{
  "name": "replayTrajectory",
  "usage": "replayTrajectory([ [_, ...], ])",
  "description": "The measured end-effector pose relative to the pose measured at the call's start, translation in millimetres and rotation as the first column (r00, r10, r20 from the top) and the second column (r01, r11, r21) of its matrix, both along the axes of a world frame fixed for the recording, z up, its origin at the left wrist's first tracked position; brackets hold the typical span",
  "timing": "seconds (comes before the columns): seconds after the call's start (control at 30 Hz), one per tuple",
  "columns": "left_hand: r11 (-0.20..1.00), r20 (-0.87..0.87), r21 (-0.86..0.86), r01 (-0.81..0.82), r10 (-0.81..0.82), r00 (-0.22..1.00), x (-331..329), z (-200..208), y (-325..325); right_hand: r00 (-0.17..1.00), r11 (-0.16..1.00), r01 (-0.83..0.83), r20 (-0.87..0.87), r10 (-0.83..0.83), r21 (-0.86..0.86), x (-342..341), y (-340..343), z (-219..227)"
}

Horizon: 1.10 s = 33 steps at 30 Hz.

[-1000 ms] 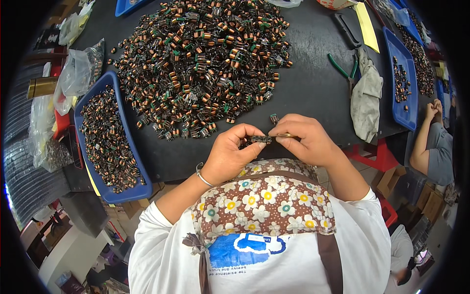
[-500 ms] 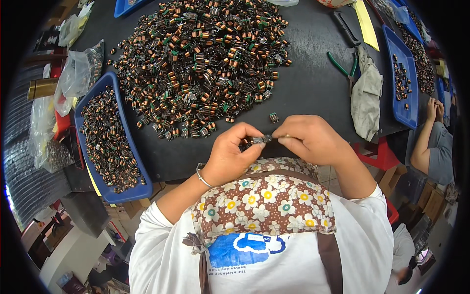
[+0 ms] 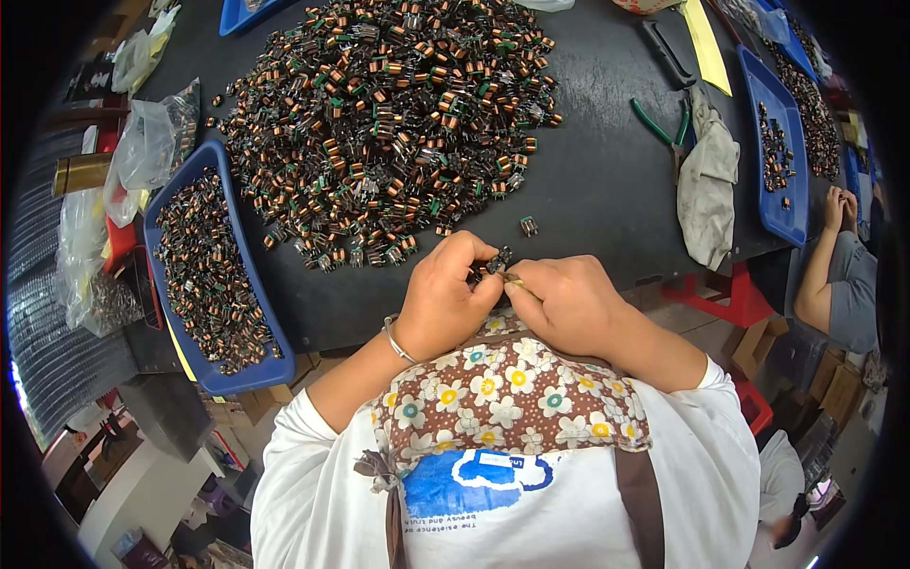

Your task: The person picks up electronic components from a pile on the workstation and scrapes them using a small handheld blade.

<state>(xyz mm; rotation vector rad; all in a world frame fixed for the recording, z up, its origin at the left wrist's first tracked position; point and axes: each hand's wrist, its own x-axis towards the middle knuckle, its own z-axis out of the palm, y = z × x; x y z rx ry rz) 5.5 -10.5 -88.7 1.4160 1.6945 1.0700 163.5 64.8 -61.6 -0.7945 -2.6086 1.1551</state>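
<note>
Low over the table's near edge, my left hand (image 3: 438, 302) pinches a small dark coil component (image 3: 500, 258) between thumb and fingers. My right hand (image 3: 573, 302) is closed on a thin, yellowish slender piece (image 3: 513, 279), mostly hidden by the fingers; its tip meets the left fingertips. What kind of piece it is I cannot tell. Just beyond the hands lies a single loose coil (image 3: 529, 226). Behind it rises a large heap of copper-wound coils (image 3: 389, 123) with dark and green bodies.
At the left stands a blue tray (image 3: 254, 377) full of coils, beside plastic bags (image 3: 144, 156). On the right lie green-handled pliers (image 3: 654, 123), a grey cloth (image 3: 709, 194), a black handle-shaped object (image 3: 666, 55) and another blue tray (image 3: 785, 223). Another person's arm (image 3: 821, 256) shows beyond.
My right hand has moved left and down, its fingers turned down against the left fingertips. The coil in my left hand has tilted upward and away.
</note>
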Motion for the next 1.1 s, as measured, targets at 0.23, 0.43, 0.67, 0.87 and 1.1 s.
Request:
replayTrajectory([
  [0.23,0.999,-0.013,-0.030,0.010,-0.011,1.000,0,0,-1,0.998,0.996,-0.054,0.046,0.050,0.075,0,3,2],
  [0.43,0.995,0.125,-0.101,-0.007,0.020,0.992,-5,-4,-5,0.997,1.000,-0.025,-0.071,0.024,-0.013,5,21,0],
  [0.67,0.915,0.929,-0.325,0.237,0.262,0.262,-24,4,-4,0.989,0.982,0.149,0.003,-0.151,0.115,8,36,-23],
  [0.87,0.855,0.785,-0.471,0.216,0.295,0.544,-21,4,-1,0.974,0.989,0.112,-0.185,-0.129,-0.097,1,37,-21],
  [1.1,0.895,0.703,-0.422,0.143,0.224,0.675,-14,10,4,0.966,0.985,0.062,-0.237,-0.099,-0.161,-8,50,-14],
])
